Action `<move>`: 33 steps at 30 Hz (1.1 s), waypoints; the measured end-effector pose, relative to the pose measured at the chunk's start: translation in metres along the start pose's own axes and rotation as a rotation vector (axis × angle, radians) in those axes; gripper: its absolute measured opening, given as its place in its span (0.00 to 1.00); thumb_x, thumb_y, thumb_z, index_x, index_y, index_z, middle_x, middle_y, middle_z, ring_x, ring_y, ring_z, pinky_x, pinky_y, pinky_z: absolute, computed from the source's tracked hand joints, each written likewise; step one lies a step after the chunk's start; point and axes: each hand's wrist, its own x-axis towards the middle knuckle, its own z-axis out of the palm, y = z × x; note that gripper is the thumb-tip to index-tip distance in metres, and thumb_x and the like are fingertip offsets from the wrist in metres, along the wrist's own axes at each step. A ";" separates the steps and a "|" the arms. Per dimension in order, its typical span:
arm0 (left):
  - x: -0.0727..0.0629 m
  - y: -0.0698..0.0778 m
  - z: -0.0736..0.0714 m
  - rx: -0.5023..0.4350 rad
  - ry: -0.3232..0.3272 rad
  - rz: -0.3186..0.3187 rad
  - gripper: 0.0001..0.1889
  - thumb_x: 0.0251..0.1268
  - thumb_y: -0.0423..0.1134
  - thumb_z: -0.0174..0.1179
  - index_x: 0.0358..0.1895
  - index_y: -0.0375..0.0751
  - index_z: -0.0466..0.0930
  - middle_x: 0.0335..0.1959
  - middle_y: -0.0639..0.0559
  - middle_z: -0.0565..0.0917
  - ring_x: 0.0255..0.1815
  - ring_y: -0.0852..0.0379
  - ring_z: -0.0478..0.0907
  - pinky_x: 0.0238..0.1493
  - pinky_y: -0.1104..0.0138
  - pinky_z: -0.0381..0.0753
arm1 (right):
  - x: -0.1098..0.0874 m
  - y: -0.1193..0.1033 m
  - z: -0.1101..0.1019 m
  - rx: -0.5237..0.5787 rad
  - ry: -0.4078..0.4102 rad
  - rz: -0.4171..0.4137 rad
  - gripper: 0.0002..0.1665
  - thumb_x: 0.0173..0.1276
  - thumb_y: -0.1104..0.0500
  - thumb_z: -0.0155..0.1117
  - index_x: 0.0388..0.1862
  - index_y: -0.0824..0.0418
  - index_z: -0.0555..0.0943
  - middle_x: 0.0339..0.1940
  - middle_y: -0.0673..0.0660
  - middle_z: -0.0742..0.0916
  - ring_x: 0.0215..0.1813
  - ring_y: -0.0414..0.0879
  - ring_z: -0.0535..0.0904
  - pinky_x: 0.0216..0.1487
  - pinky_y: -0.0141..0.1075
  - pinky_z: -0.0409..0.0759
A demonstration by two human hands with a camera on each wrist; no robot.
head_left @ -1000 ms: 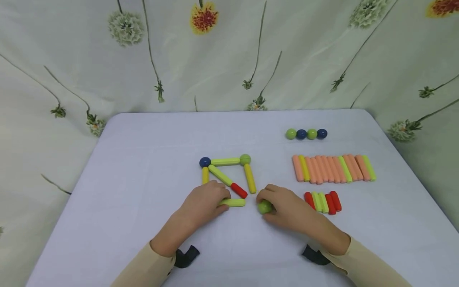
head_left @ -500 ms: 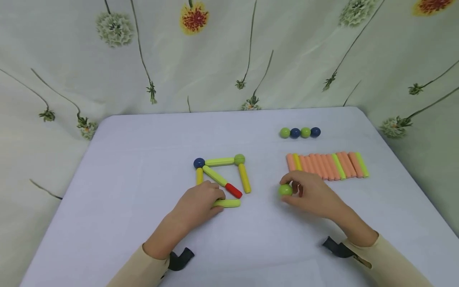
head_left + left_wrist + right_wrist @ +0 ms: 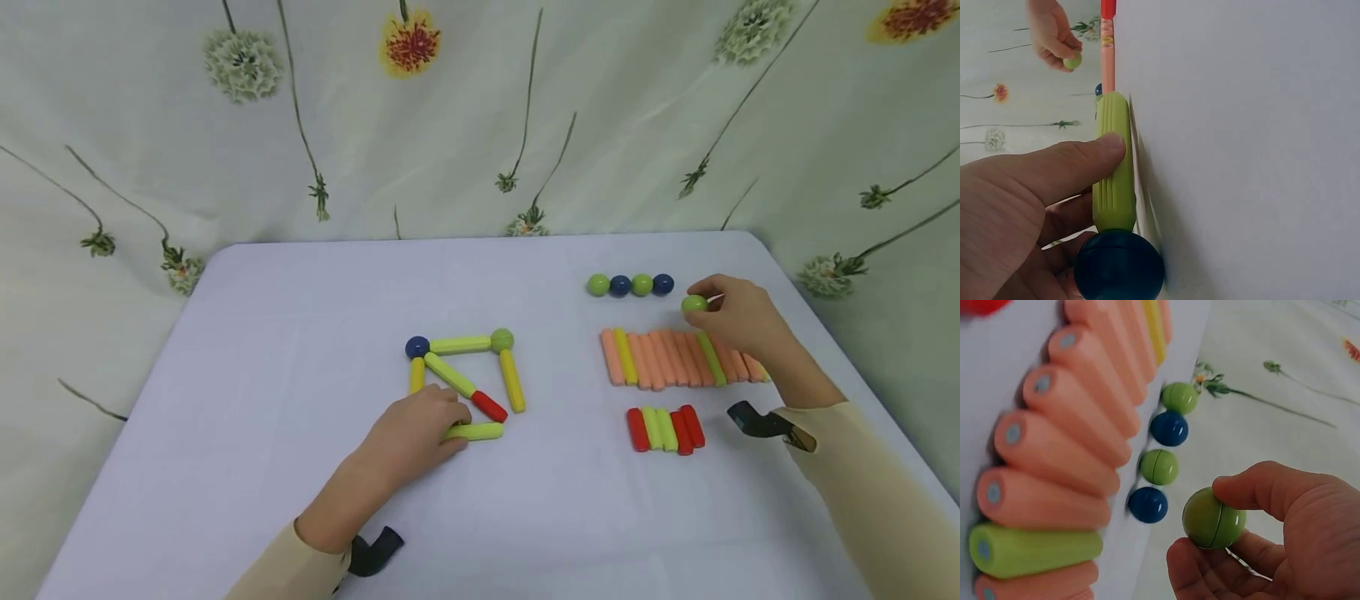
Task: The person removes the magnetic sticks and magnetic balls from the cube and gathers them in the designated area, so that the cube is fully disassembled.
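My left hand (image 3: 416,429) grips a light green magnetic rod (image 3: 483,432) low over the table, thumb on its ribbed side in the left wrist view. A dark blue ball (image 3: 1119,267) touches that rod's end; the hand hides it from the head view. The rod belongs to a frame of yellow and green rods, with a blue ball (image 3: 417,347) and a green ball (image 3: 502,340) at its far corners and a green-and-red diagonal (image 3: 450,374). My right hand (image 3: 738,312) pinches a loose green ball (image 3: 1213,519) between thumb and fingers, raised beyond the salmon rods.
Just left of the right hand, green and blue balls (image 3: 620,286) form a short row. Below it lies a long row of salmon, yellow and green rods (image 3: 663,360), partly covered by that hand. Short red and green rods (image 3: 664,429) sit nearer. A flowered cloth (image 3: 360,125) hangs behind.
My right hand has carried the green ball from beside the frame, rightward and away, to near the row of balls. The left hand has stayed on its rod.
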 end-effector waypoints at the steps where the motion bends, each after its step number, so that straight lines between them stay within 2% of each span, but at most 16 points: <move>1: 0.000 0.000 0.000 -0.001 0.000 0.002 0.11 0.53 0.41 0.74 0.40 0.47 0.88 0.35 0.59 0.81 0.38 0.62 0.73 0.39 0.69 0.78 | 0.007 0.005 -0.003 -0.010 -0.008 0.016 0.28 0.69 0.54 0.61 0.62 0.67 0.71 0.54 0.69 0.76 0.52 0.63 0.71 0.47 0.52 0.78; 5: 0.001 -0.001 0.001 -0.002 0.001 0.007 0.11 0.52 0.41 0.74 0.40 0.47 0.88 0.34 0.60 0.81 0.37 0.61 0.73 0.38 0.68 0.78 | 0.032 0.023 -0.010 -0.042 -0.034 0.052 0.26 0.68 0.56 0.61 0.59 0.70 0.71 0.53 0.70 0.75 0.50 0.64 0.71 0.44 0.51 0.78; 10: 0.002 -0.002 0.004 0.001 0.007 0.007 0.11 0.52 0.41 0.74 0.40 0.48 0.88 0.33 0.61 0.80 0.36 0.62 0.72 0.36 0.70 0.77 | 0.059 0.030 -0.016 -0.067 -0.087 0.071 0.24 0.66 0.59 0.62 0.57 0.70 0.72 0.53 0.71 0.75 0.50 0.64 0.70 0.47 0.54 0.75; 16: 0.002 -0.001 0.003 0.012 -0.014 0.003 0.11 0.52 0.42 0.74 0.39 0.48 0.87 0.32 0.61 0.79 0.35 0.61 0.70 0.34 0.70 0.76 | 0.087 0.042 -0.010 -0.085 -0.142 0.078 0.25 0.65 0.60 0.64 0.58 0.70 0.72 0.55 0.71 0.74 0.51 0.64 0.70 0.50 0.56 0.73; 23: -0.001 0.000 0.000 0.017 -0.017 0.016 0.11 0.52 0.41 0.74 0.39 0.47 0.87 0.33 0.60 0.79 0.34 0.61 0.70 0.34 0.70 0.76 | 0.090 0.034 -0.001 -0.059 -0.115 0.105 0.26 0.65 0.60 0.64 0.60 0.69 0.71 0.57 0.71 0.74 0.54 0.65 0.70 0.54 0.57 0.73; 33: 0.000 -0.001 0.001 0.021 -0.018 0.015 0.11 0.52 0.41 0.75 0.39 0.47 0.87 0.32 0.59 0.79 0.33 0.61 0.70 0.34 0.69 0.76 | 0.089 0.031 -0.004 -0.056 -0.126 0.098 0.31 0.66 0.59 0.64 0.64 0.70 0.67 0.61 0.74 0.72 0.58 0.68 0.69 0.56 0.59 0.71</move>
